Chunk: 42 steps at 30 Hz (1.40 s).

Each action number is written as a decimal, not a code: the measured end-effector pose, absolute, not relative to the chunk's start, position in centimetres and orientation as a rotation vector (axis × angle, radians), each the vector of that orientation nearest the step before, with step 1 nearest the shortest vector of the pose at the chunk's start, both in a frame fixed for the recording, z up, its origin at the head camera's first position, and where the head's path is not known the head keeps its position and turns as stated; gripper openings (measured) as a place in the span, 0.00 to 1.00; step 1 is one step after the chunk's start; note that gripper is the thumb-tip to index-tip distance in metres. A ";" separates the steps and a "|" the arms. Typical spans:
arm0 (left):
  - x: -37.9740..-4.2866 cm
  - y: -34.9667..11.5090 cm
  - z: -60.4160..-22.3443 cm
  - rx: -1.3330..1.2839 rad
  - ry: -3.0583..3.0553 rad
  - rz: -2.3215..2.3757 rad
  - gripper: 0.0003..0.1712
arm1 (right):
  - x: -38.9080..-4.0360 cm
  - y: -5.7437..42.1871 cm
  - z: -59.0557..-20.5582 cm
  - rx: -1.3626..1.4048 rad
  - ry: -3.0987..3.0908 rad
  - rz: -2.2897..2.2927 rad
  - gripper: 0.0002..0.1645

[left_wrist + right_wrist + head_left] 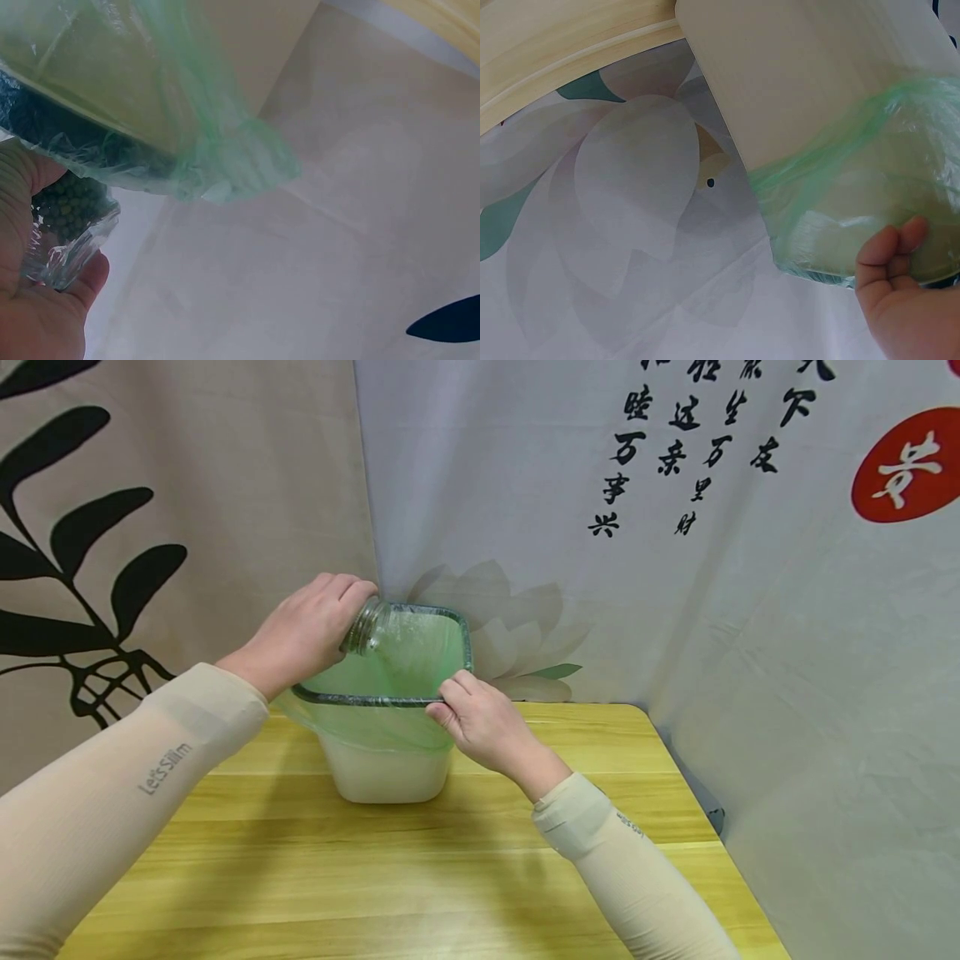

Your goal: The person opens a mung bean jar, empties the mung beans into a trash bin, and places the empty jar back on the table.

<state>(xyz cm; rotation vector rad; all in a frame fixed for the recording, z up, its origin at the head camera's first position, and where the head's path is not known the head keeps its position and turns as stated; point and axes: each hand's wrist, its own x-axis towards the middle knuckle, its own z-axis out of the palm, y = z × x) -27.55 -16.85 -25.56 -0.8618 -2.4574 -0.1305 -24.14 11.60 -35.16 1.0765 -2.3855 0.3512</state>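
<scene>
While the left hand [311, 628] grips a clear jar [367, 628], the right hand [486, 722] pinches the near right part of the bin's dark rim [360, 700]. Jar is tilted over the open top of the pale bin [392, 781], at its left side. Left wrist view shows small round green pieces [69, 206] inside the jar; can't tell if any are falling out. Green bag [408, 652] lines the bin and folds over the rim, hanging partway down the outside. Right wrist view: right fingers [877, 259] curled against the bagged outer wall. Bin stands upright on the wood-grain table [375, 877], near the back edge. Light sleeves [142, 810] on both forearms. Printed cloth backdrop [480, 477] behind, with black characters and leaves.
</scene>
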 end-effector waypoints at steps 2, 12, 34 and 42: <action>-27.6 -16.8 -25.6 -0.865 -2.449 -0.131 0.42 | -24.1 11.6 -35.1 1.075 -2.387 0.352 0.37; -27.6 -16.8 -25.6 -0.868 -2.443 -0.119 0.41 | -24.3 11.6 -35.3 1.076 -2.369 0.344 0.37; -27.5 -16.8 -25.5 -0.880 -2.438 -0.088 0.38 | -24.2 11.5 -35.5 1.077 -2.354 0.347 0.36; -27.5 -16.7 -25.5 -0.893 -2.421 -0.069 0.35 | -24.2 11.5 -35.4 1.079 -2.345 0.348 0.36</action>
